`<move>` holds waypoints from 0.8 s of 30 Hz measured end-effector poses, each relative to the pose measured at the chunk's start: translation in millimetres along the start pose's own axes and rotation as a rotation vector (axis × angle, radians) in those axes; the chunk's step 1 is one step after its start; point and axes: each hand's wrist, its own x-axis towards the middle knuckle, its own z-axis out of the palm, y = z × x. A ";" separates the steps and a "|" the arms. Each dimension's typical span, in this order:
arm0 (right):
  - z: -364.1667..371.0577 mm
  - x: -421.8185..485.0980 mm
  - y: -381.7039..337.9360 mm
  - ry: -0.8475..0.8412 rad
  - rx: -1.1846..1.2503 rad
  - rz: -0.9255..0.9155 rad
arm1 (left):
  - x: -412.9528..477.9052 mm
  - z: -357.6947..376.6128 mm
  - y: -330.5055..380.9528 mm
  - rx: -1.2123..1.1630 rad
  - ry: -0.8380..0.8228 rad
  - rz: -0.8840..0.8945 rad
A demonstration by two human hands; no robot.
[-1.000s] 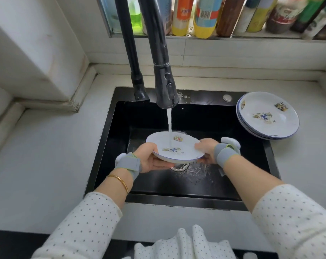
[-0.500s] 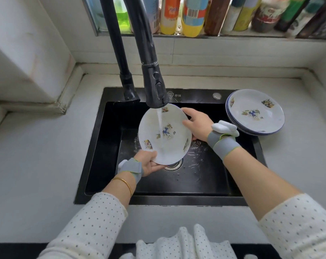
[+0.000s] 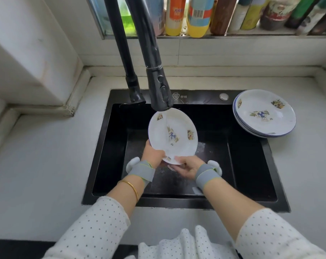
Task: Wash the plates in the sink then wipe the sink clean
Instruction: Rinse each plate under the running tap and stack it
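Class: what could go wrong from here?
The tilted white floral plate, held only at its lower rim by the left hand and right hand, may slip into the black sink. Its top rim, close under the black faucet spout, could chip. The stacked white plates overhanging the sink's corner could be knocked.

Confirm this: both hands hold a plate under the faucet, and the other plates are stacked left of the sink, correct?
Not the side: in the head view the stacked plates sit at the sink's right edge, not its left. The rest holds.
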 end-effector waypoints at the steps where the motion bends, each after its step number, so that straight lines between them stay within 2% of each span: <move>1: 3.4 -1.5 3.8 -0.009 -0.037 0.007 | -1.4 -0.3 0.4 0.000 0.008 0.008; 2: 2.4 2.0 3.8 -0.004 -0.109 -0.001 | -0.7 -4.2 3.7 0.038 -0.001 0.015; 5: -12.8 22.3 -13.9 0.191 -0.427 -0.185 | -2.1 -24.7 19.3 0.148 -0.150 -0.044; 7: -25.5 46.0 -23.6 0.291 -0.643 -0.235 | -6.4 -27.9 24.7 0.115 -0.200 -0.103; 8: -26.8 51.2 -22.6 0.320 -0.669 -0.221 | -8.1 -26.7 23.7 0.068 -0.201 -0.128; 10: -17.5 33.1 -16.4 0.276 -0.604 -0.131 | -11.7 -20.9 22.5 -0.003 -0.207 -0.128; 11: -13.1 22.0 -12.4 0.217 -0.556 -0.052 | -14.3 -19.5 22.8 0.035 -0.220 -0.089; 14: -14.3 13.4 -13.0 0.098 -0.497 0.055 | -15.3 -27.3 21.1 0.450 -0.251 0.144; 16: -14.7 16.1 -26.6 0.026 -0.176 0.073 | -13.7 -28.3 18.0 0.680 -0.219 0.302; 18: -8.9 9.5 -39.5 -0.136 0.160 0.110 | -13.7 -24.3 16.4 0.821 -0.177 0.400; 21: -4.0 6.0 -58.8 -0.246 0.481 0.151 | -12.9 -21.6 16.0 1.039 -0.107 0.500; 22: -2.2 3.8 -64.9 -0.248 0.540 0.164 | -12.3 -22.6 16.5 1.102 -0.097 0.506; 24: 4.9 -5.8 -71.1 -0.252 0.476 0.139 | -9.5 -26.1 17.7 1.138 -0.102 0.526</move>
